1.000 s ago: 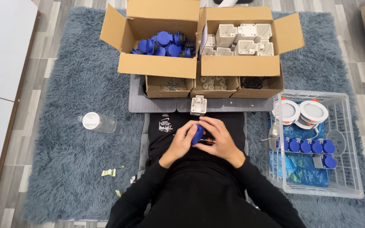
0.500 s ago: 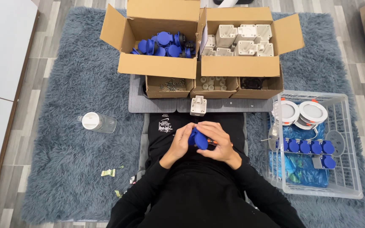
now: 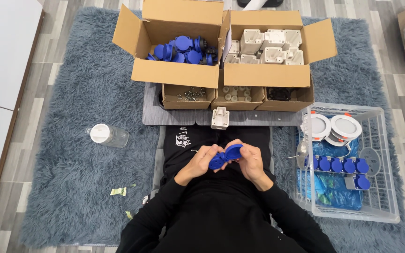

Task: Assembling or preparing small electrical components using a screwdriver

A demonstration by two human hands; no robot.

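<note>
Head view: a grey shaggy rug (image 3: pixel 66 154) fills the frame. Two open cardboard boxes (image 3: pixel 263 72) sit at upper centre, a white wire basket (image 3: pixel 383 164) at right. At lower centre, the left hand (image 3: pixel 201 160) and right hand (image 3: pixel 251 159) both close around a blue socket part (image 3: pixel 224 156).

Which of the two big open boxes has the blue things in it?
The left big cardboard box, the one beside the white-capped bottle's side of the rug. It holds blue round parts; the right big box holds pale whitish blocks.
</note>
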